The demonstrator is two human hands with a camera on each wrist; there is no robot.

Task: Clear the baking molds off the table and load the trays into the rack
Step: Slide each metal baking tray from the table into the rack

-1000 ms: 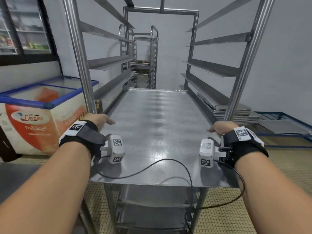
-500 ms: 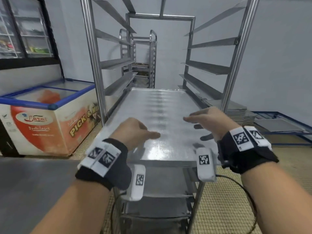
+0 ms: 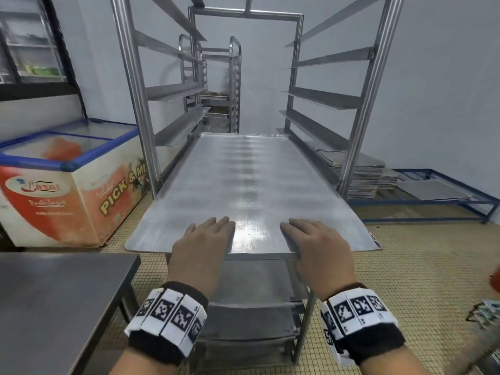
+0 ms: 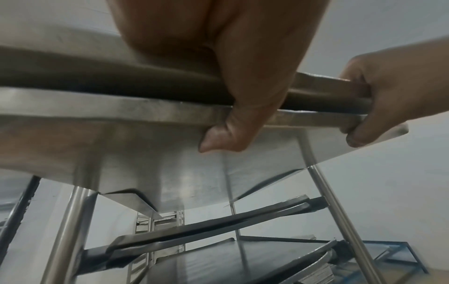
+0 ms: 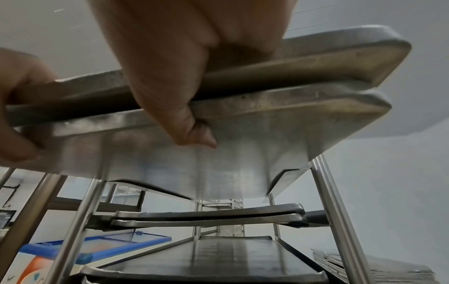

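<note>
Two stacked metal trays [image 3: 251,180] lie on a pair of rails in the steel rack [image 3: 132,77], their near edge sticking out past the front posts. My left hand [image 3: 205,239] and right hand [image 3: 313,239] hold that near edge side by side. Fingers lie flat on top and the thumbs hook under the rim. In the left wrist view the left hand's thumb [image 4: 226,134] curls under the lower tray [image 4: 97,109], with the right hand [image 4: 388,92] beside it. The right wrist view shows the right hand [image 5: 175,96] pinching both trays [image 5: 316,107].
More trays [image 5: 206,217] sit on lower rails of the rack. A chest freezer [image 3: 67,185] stands to the left, and a steel table [image 3: 54,307] is at the near left. Stacked trays [image 3: 359,171] and a blue frame [image 3: 460,201] are on the floor to the right.
Both hands left the tray's long sides, came back to its near edge and took hold there. The tray sits farther into the rack than a second ago.
</note>
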